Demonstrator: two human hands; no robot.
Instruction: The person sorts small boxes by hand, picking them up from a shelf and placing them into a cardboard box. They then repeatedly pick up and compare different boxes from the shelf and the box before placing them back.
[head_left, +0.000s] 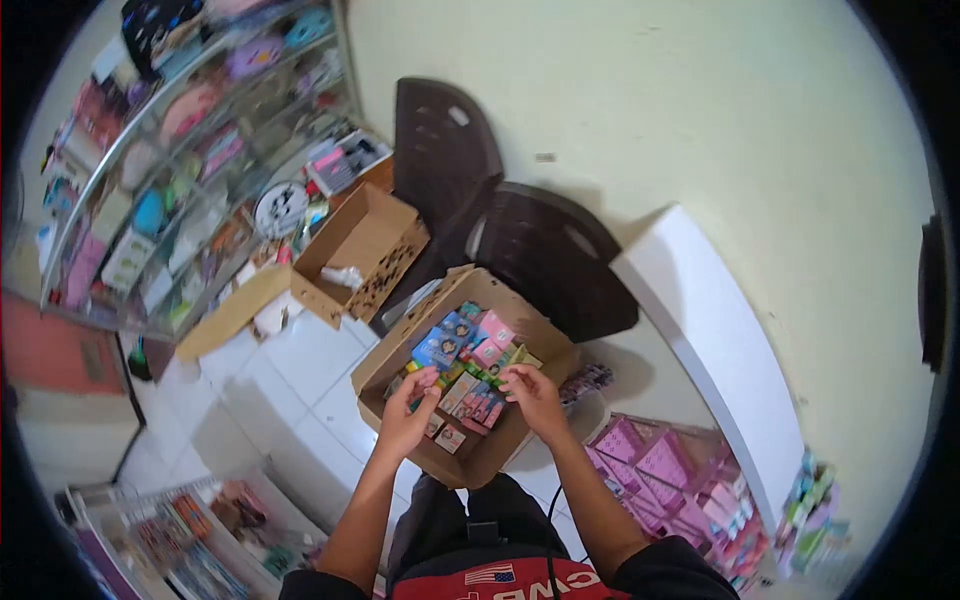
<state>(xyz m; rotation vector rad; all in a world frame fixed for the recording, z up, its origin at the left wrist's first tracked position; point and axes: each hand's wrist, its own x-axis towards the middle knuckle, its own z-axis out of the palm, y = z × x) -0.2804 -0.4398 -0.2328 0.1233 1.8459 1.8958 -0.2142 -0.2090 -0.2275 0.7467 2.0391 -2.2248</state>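
An open cardboard box (372,385) stands just in front of me, holding several small printed cartons. Blue cartons (437,348) lie toward its far left part, with pink cartons (490,340) beside them. Nearer to me are small pink-and-white cartons (470,402). My left hand (405,412) hovers over the left side of the box, thumb and fingers apart, with nothing visible in it. Over the right side, my right hand (537,400) has loosely bent fingers close to some yellow-green cartons (518,358). No object shows between those fingers.
A second open cardboard box (365,230) sits beyond, next to dark brown plastic chairs (550,255). Glass display shelves (190,140) full of goods line the left. A white panel (715,340) leans at right, near pink boxes (640,455). A goods-filled case (190,530) stands lower left.
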